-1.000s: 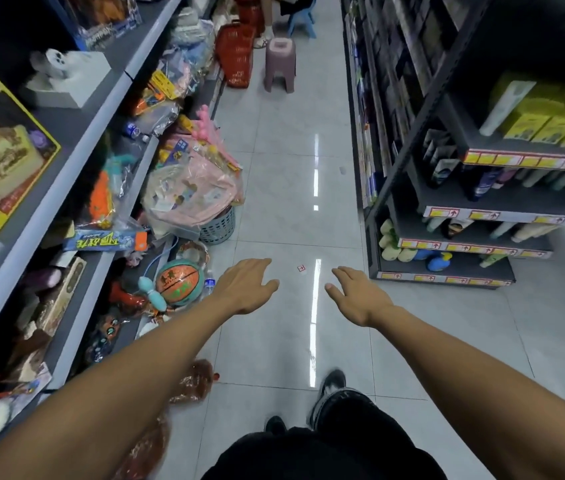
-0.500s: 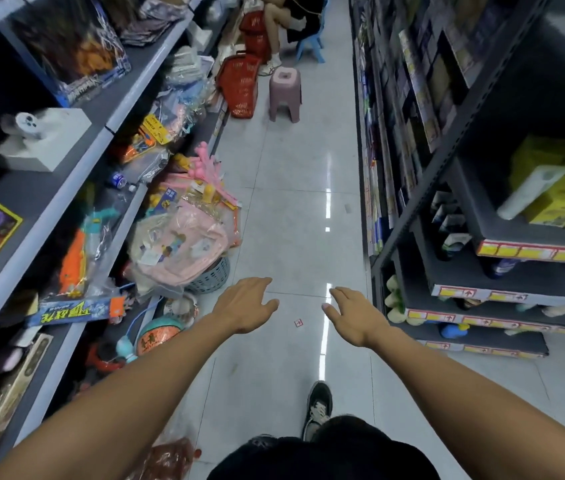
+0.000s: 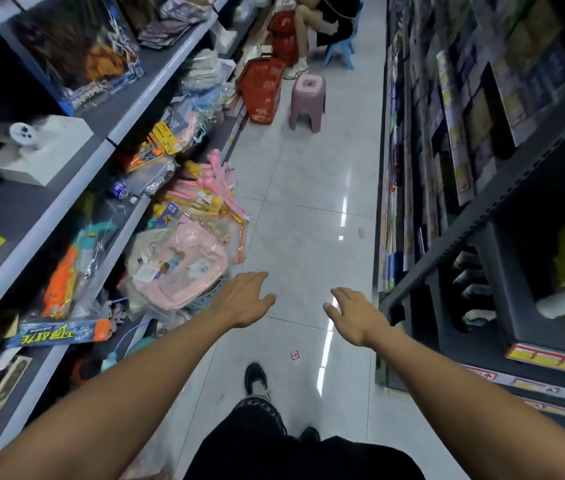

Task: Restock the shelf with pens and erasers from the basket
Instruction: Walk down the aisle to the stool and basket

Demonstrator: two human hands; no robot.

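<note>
Plainly, both hands are empty: the left hand (image 3: 243, 299) and the right hand (image 3: 352, 315) reach out at the frame's centre over the aisle floor (image 3: 309, 202), fingers relaxed and holding nothing. Beyond them, in the upper middle, a red basket (image 3: 261, 90) stands on the floor just beside a pink stool (image 3: 307, 100). The step looks like the approach to the basket; next comes closing in and taking it up. Whether it holds pens or erasers cannot be made out, and the dark shelves (image 3: 482, 202) on the right are blurred.
</note>
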